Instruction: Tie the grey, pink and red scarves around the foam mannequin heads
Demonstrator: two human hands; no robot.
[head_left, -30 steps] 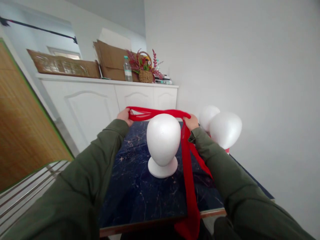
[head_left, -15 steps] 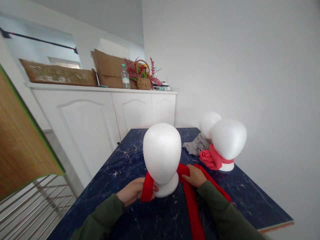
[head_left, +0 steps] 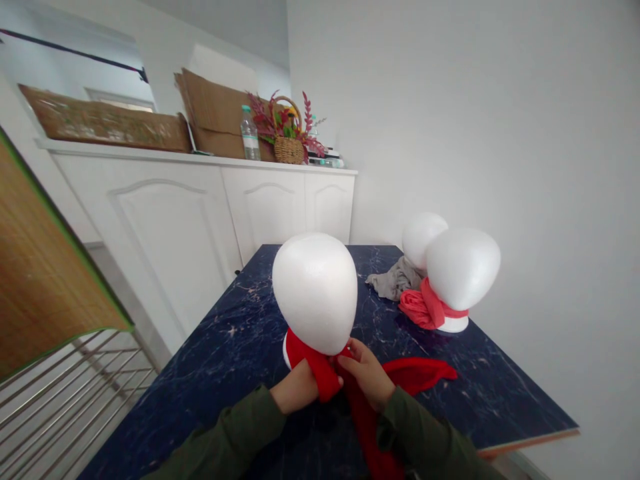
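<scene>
A white foam mannequin head (head_left: pixel 315 293) stands tilted on the dark marble table, with a red fabric scarf (head_left: pixel 320 369) wrapped around its neck. My left hand (head_left: pixel 299 388) and my right hand (head_left: pixel 364 373) meet just below the chin, both gripping the scarf at the front. One scarf end lies on the table to the right, and another hangs down past the table's near side. The foam head hides the back of the wrap.
Two more foam heads (head_left: pixel 463 269) stand at the table's far right, with a coral scarf (head_left: pixel 423 307) and a grey cloth (head_left: pixel 395 280) beside them. The table (head_left: pixel 470 393) ends at an edge on the right. A white cabinet (head_left: pixel 165 233) stands behind, and a metal rack (head_left: pixel 75 400) is at lower left.
Both hands have come closer together in front of the head's neck, drawing the scarf around it. One scarf end now lies out to the right, and the view has shifted slightly.
</scene>
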